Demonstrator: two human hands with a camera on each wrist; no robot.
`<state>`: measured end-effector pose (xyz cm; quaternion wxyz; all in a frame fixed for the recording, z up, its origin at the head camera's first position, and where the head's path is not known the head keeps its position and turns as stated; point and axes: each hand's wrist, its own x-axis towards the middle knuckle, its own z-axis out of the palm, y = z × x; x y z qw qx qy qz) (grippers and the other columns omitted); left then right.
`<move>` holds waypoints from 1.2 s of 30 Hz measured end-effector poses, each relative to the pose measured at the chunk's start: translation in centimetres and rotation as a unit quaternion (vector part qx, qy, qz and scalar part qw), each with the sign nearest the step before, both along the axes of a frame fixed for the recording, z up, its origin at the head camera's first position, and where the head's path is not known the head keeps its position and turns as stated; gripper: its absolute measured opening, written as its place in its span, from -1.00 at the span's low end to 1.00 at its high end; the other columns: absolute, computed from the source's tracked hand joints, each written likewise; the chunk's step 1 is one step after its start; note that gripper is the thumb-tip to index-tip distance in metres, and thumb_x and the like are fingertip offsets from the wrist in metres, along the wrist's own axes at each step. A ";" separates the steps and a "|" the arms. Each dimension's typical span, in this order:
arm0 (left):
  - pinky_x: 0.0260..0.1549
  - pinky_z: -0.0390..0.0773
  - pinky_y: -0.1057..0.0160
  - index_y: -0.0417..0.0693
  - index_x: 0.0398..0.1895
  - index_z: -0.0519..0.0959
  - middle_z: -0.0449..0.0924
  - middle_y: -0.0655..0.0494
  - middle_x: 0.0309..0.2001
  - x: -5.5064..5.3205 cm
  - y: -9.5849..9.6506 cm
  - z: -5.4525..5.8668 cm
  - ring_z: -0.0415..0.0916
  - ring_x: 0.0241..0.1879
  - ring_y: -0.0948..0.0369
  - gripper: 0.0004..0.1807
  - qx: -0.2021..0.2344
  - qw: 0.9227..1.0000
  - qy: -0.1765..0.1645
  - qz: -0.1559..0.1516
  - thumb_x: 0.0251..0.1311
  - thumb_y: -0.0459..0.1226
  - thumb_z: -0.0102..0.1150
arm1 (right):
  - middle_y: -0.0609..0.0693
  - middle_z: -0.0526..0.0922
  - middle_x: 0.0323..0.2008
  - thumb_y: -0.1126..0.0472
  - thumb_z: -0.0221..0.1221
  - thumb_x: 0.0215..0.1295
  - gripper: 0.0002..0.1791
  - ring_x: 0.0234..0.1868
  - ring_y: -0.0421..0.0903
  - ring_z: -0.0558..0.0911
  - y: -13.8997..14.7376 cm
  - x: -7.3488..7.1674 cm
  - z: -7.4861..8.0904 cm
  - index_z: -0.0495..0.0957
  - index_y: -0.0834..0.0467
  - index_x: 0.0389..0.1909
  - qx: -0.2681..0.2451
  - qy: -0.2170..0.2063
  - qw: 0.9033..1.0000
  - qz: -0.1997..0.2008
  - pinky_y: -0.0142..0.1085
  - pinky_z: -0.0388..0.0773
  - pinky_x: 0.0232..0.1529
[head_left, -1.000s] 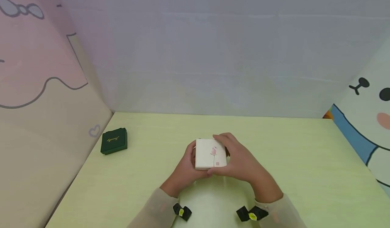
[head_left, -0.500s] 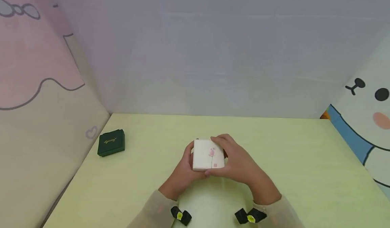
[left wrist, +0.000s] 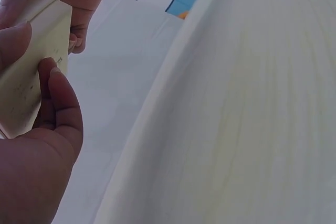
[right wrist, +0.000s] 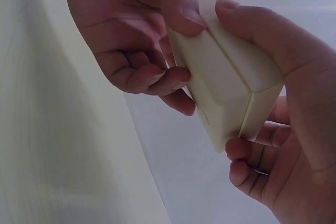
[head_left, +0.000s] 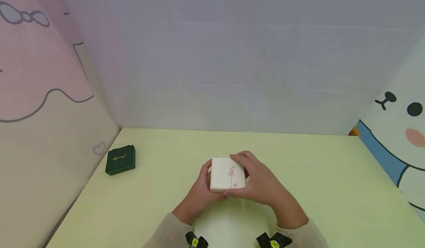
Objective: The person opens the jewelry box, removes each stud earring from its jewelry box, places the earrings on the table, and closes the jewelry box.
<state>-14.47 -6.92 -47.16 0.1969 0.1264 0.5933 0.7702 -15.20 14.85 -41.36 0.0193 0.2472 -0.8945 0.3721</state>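
Observation:
A small white box [head_left: 225,173] with a pink flower and a small square stamp printed on its top is held above the table between both hands. The left hand [head_left: 200,193] grips its lower part from the left, with some fingers hidden beneath. From the right, the right hand [head_left: 260,178] holds the top part, thumb at the near edge and fingers at the far edge. In the right wrist view a thin seam runs around the box [right wrist: 231,77] between lid and base. Small print shows on the underside of the box [left wrist: 23,90] in the left wrist view.
A dark green box [head_left: 120,160] with gold lettering lies at the table's left edge. The pale yellow-green table [head_left: 315,174] is bounded by a plain wall [head_left: 232,74] behind and cartoon-printed panels [head_left: 388,130] at the sides.
The head view has shifted slightly, so the whole scene sits a little lower and further left. Both hands keep much the same hold on the white box.

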 end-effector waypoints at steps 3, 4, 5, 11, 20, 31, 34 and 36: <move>-0.02 0.62 0.15 0.19 0.61 -0.12 0.32 -0.11 0.40 0.2 0.0 0.1 0.57 0.11 0.01 0.17 0.008 1.000 -0.006 -0.002 0.12 -0.46 0.48 | -0.14 0.44 0.19 -0.28 0.59 -0.09 0.07 -0.12 -0.25 0.53 0.0 0.1 0.0 0.44 0.14 0.41 -0.005 0.000 1.000 0.001 -0.32 0.57 -0.12; -0.02 0.62 0.15 0.19 0.61 -0.12 0.32 -0.10 0.40 0.2 0.1 0.2 0.57 0.11 0.01 0.18 0.005 1.000 -0.007 -0.001 0.11 -0.46 0.48 | -0.15 0.44 0.19 -0.28 0.59 -0.10 0.07 -0.12 -0.25 0.53 0.0 0.0 0.0 0.44 0.14 0.41 -0.004 0.000 1.000 0.001 -0.32 0.57 -0.12; -0.03 0.62 0.16 0.20 0.62 -0.12 0.32 -0.09 0.40 0.2 0.1 0.2 0.58 0.11 0.01 0.18 0.002 1.000 -0.008 0.001 0.11 -0.46 0.49 | -0.15 0.44 0.19 -0.28 0.59 -0.10 0.07 -0.13 -0.25 0.53 0.1 0.0 0.0 0.44 0.15 0.41 -0.005 0.000 1.000 0.002 -0.32 0.57 -0.12; -0.03 0.61 0.16 0.19 0.62 -0.11 0.32 -0.05 0.42 0.3 0.1 0.4 0.56 0.12 0.01 0.17 -0.013 1.000 -0.012 0.007 0.10 -0.47 0.47 | -0.13 0.45 0.18 -0.23 0.60 -0.08 0.05 -0.14 -0.24 0.53 0.2 -0.1 0.0 0.45 0.17 0.40 -0.016 -0.004 1.000 0.008 -0.33 0.57 -0.12; -0.04 0.62 0.16 0.18 0.61 -0.09 0.34 -0.04 0.40 0.3 0.3 0.2 0.57 0.10 0.02 0.18 -0.014 1.000 -0.005 0.008 0.08 -0.47 0.49 | -0.14 0.46 0.16 -0.28 0.58 -0.09 0.05 -0.15 -0.24 0.51 0.3 -0.1 -0.1 0.46 0.15 0.39 -0.014 -0.004 1.000 0.006 -0.33 0.57 -0.14; -0.04 0.62 0.17 0.16 0.62 -0.11 0.33 -0.07 0.40 0.1 0.3 0.3 0.57 0.11 0.01 0.16 -0.007 1.000 0.001 0.001 0.11 -0.50 0.44 | -0.12 0.46 0.16 -0.18 0.63 -0.10 0.05 -0.15 -0.23 0.52 0.3 0.0 0.2 0.46 0.20 0.39 -0.020 0.003 1.000 0.002 -0.33 0.57 -0.14; -0.04 0.62 0.17 0.14 0.62 -0.11 0.33 -0.09 0.40 0.1 0.3 0.2 0.57 0.10 0.02 0.15 -0.003 1.000 0.002 -0.001 0.11 -0.53 0.41 | -0.12 0.47 0.16 -0.17 0.63 -0.11 0.05 -0.16 -0.23 0.51 0.3 0.0 0.3 0.46 0.22 0.38 -0.022 0.006 1.000 0.004 -0.34 0.57 -0.15; -0.04 0.62 0.17 0.14 0.61 -0.10 0.32 -0.09 0.40 0.1 0.3 0.2 0.56 0.11 0.02 0.15 0.000 1.000 0.001 -0.002 0.11 -0.54 0.41 | -0.12 0.47 0.16 -0.17 0.63 -0.11 0.04 -0.15 -0.23 0.52 0.3 0.0 0.3 0.47 0.21 0.38 -0.023 0.009 1.000 0.006 -0.34 0.58 -0.14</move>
